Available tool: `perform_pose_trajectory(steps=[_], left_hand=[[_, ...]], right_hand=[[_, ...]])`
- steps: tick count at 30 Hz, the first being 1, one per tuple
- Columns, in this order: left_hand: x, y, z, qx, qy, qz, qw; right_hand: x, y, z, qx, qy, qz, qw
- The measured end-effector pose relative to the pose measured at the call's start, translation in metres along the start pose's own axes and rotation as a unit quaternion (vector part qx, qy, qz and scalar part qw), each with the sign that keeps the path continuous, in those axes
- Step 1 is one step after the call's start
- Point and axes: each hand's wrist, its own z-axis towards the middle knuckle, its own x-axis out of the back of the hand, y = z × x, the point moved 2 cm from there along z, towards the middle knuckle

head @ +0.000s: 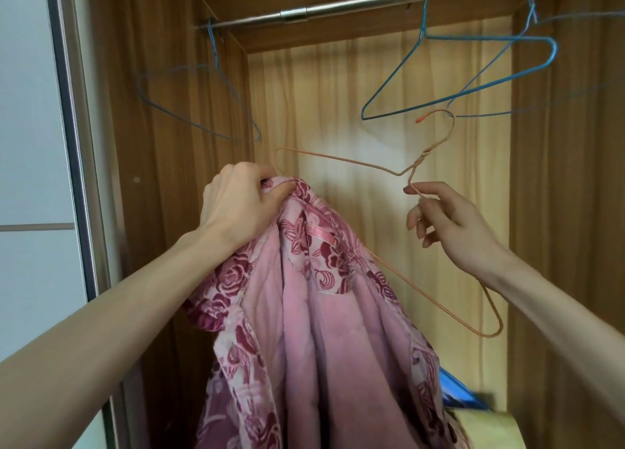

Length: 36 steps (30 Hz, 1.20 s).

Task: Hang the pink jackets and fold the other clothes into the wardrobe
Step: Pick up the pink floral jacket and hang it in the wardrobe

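Gripping pink jacket (304, 313) collar, left hand (236, 205) fingers clenched; right hand (449, 225) pinches orange hanger (355, 164) (hook up-right, tilted). Neck label (321, 234) unreadable; jacket hangs vertically.

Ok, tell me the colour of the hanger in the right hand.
Pale orange hanger, pinched by the right hand; head view.

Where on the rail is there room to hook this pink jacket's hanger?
The rail is bare between the left blue hanger and the blue hangers on the right, around its metal joint. The right end is crowded with overlapping hangers.
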Motion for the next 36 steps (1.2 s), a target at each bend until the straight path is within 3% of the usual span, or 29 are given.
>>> perform_pose_trajectory(steps=[4, 7, 9, 13, 16, 19, 24, 32, 36], left_hand=[[0.004, 0.003, -0.003, 0.010, -0.005, 0.009, 1.000], [0.010, 0.009, -0.005, 0.005, -0.014, 0.011, 1.000], [0.014, 0.012, -0.005, -0.001, -0.017, 0.014, 1.000], [0.022, 0.014, -0.004, -0.017, -0.033, 0.023, 0.999], [0.028, 0.012, -0.006, -0.014, -0.048, 0.022, 0.999], [0.035, 0.010, -0.009, -0.002, -0.061, 0.020, 0.998], [0.043, 0.013, -0.009, 0.002, -0.072, 0.039, 0.997], [0.060, 0.024, -0.013, -0.039, -0.092, 0.111, 0.989], [0.056, 0.043, -0.020, -0.047, -0.088, 0.076, 0.992]], right_hand=[[0.007, -0.006, -0.005, -0.073, 0.020, -0.077, 0.994], [0.014, -0.017, -0.013, -0.038, 0.077, -0.175, 0.981], [0.022, -0.020, -0.015, -0.012, 0.087, -0.170, 0.982], [0.042, -0.029, -0.009, 0.047, 0.020, -0.050, 0.997], [0.065, -0.032, -0.002, 0.016, -0.062, 0.136, 0.989], [0.071, -0.035, -0.004, -0.042, -0.178, 0.205, 0.962], [0.042, -0.043, -0.023, -0.053, -0.307, 0.067, 0.948], [0.035, -0.063, -0.028, -0.113, -0.267, -0.034, 0.956], [0.016, -0.079, -0.032, -0.104, -0.281, -0.025, 0.954]])
